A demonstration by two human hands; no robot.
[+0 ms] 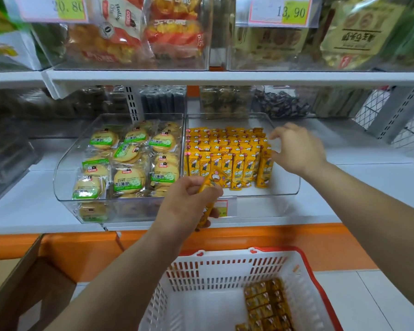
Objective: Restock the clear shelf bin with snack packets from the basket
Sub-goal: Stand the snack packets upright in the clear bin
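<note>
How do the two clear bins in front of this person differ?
The left bin holds round biscuit packets, piled loosely; the right bin holds slim yellow packets standing in rows. The left bin is filled to its front; the right bin has bare floor there. Both are clear plastic.

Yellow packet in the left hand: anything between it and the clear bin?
Only the clear plastic bin's low front wall, which the slim yellow packet in the left hand must pass over. The right hand hovers at the standing packets' right end.
</note>
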